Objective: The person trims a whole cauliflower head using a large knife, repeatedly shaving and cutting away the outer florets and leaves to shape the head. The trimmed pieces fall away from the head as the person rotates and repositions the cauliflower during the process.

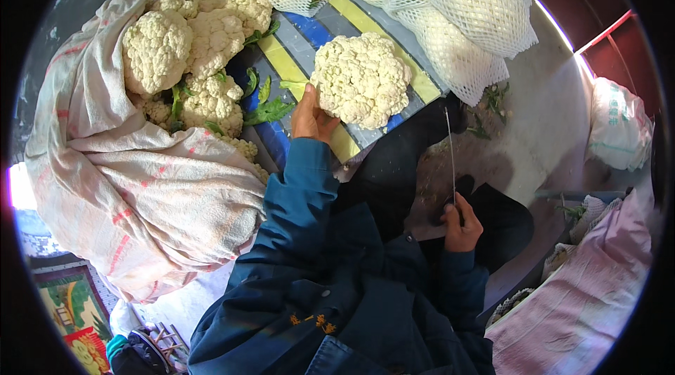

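My left hand (311, 116) grips a trimmed cauliflower head (363, 80) at its left side, fingers partly hidden beneath it. The head is over the near end of a striped tabletop (295, 37) in grey, blue and yellow. In my right hand (462, 223) is a long thin knife (450, 151), its blade seen edge-on and pointing away from me; the fist hides the handle. The blade is apart from the cauliflower. Loose green leaves (269, 110) lie left of my left hand, beside a pile of bare cauliflowers (158, 53).
A pale cloth (174, 185) with red marks wraps the pile at left. Cauliflowers in white foam net sleeves (477, 8) are heaped at the far edge. Leaf scraps (493, 103) litter the floor. A pink cloth (575, 290) covers netted produce at right; a white sack (619, 124) stands beyond.
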Tool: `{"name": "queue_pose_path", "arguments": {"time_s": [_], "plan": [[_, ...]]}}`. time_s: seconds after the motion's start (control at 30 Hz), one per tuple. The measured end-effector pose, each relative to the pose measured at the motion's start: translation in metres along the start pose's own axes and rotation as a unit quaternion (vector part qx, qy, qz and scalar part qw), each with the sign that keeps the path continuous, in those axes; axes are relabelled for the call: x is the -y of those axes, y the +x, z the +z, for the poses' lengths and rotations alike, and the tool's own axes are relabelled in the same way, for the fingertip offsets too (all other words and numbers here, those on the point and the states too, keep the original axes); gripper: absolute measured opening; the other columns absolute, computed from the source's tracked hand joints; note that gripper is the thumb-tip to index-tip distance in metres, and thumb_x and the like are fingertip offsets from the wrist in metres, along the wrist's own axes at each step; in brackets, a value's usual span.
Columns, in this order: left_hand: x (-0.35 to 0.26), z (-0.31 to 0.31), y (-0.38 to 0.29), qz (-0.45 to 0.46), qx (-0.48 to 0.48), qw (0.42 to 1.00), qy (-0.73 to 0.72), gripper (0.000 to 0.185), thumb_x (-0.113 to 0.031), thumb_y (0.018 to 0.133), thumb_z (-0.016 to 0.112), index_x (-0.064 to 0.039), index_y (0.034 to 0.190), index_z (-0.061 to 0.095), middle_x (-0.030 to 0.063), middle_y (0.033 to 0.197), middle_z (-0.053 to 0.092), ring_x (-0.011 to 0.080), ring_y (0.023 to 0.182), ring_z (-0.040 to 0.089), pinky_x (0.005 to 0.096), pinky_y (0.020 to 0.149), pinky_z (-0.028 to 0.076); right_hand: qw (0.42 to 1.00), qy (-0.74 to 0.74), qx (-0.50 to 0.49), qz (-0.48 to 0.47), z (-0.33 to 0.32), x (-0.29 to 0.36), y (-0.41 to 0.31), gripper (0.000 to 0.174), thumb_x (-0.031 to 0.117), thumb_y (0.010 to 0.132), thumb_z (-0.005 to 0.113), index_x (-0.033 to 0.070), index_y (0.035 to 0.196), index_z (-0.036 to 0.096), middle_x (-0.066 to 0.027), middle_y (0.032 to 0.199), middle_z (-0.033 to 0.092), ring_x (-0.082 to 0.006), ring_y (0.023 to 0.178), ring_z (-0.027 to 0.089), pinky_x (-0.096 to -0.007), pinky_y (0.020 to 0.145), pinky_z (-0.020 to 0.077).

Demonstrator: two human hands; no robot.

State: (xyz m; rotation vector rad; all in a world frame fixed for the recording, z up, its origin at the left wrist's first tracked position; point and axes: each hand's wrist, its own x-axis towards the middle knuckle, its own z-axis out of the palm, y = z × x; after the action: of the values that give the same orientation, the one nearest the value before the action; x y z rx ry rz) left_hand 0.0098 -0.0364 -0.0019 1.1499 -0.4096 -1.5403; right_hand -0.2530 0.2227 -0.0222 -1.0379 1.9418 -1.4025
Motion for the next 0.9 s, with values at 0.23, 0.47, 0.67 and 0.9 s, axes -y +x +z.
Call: {"name": "queue_pose_path", "arguments": {"time_s": [0.23,0.47,0.67,0.9], "plan": [[-0.001,0.002,0.018,-0.007,0.017,1.000,0.008,0.085,-0.060,0.089,0.078,-0.007,0.151,0.052,0.0161,0.143,0.060,0.0349,0.132,0.057,0.0547,0.108,0.047,1.000,0.018,0.002,-0.001,0.000,0.000,0.000,0.033,0.005,0.098,0.069,-0.004,0.130,0.070,-0.0068,0.090,0.073,-0.0115,0.072,0.066,-0.0269,0.067,0.0549],[0.001,0.005,0.026,0.019,0.105,0.994,-0.013,0.075,-0.051,0.094,0.075,-0.005,0.149,0.053,0.0124,0.145,0.061,0.0295,0.131,0.059,0.0500,0.109,0.048,1.000,0.023,0.002,0.013,-0.001,-0.003,-0.002,0.033,0.006,0.098,0.069,-0.004,0.129,0.071,-0.0066,0.090,0.073,-0.0115,0.072,0.067,-0.0264,0.067,0.0543],[0.014,-0.006,0.052,0.043,0.088,0.995,0.029,0.072,-0.049,0.097,0.073,-0.004,0.149,0.053,0.0130,0.145,0.062,0.0305,0.131,0.060,0.0490,0.110,0.049,0.999,0.047,0.000,0.020,0.000,-0.005,-0.003,0.033,0.008,0.098,0.070,-0.004,0.130,0.071,-0.0066,0.090,0.073,-0.0111,0.071,0.066,-0.0258,0.065,0.0526],[0.005,0.013,0.038,-0.009,0.100,0.983,-0.152,0.075,-0.057,0.096,0.070,0.000,0.142,0.058,0.0180,0.138,0.066,0.0335,0.125,0.065,0.0478,0.107,0.053,0.997,0.058,0.002,0.040,-0.002,-0.007,-0.005,0.032,0.006,0.097,0.070,-0.004,0.128,0.071,-0.0075,0.090,0.073,-0.0113,0.071,0.066,-0.0266,0.065,0.0540]]}}
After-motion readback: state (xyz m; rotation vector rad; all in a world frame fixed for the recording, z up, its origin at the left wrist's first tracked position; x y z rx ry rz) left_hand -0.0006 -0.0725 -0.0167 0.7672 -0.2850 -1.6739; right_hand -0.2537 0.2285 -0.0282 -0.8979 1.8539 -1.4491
